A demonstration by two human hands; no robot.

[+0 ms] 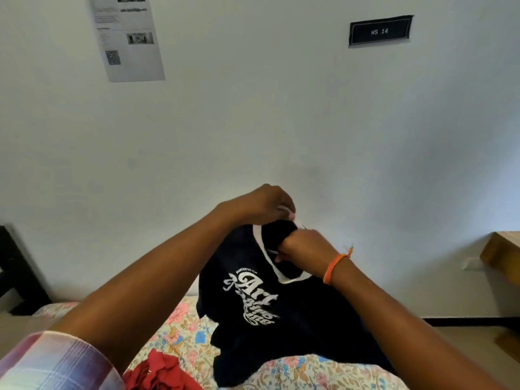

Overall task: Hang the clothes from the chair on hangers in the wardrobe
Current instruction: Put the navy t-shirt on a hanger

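A black T-shirt (281,327) with white lettering and a white neckline is held up over a bed. My left hand (261,205) pinches the top of the shirt at its collar, with something white between the fingers. Just below and to the right, my right hand (306,246), with an orange band at the wrist, grips the shirt's neck area and a thin metal piece that looks like a hanger wire (271,251). Most of that wire is hidden by cloth. The shirt's lower part drapes onto the bed.
A bed with a floral sheet (185,330) lies below, with a red garment (160,372) on it at the lower left. A dark bed frame (17,274) stands at the left and a wooden table (503,251) at the right. The white wall carries a paper notice (126,38) and a dark label (380,30).
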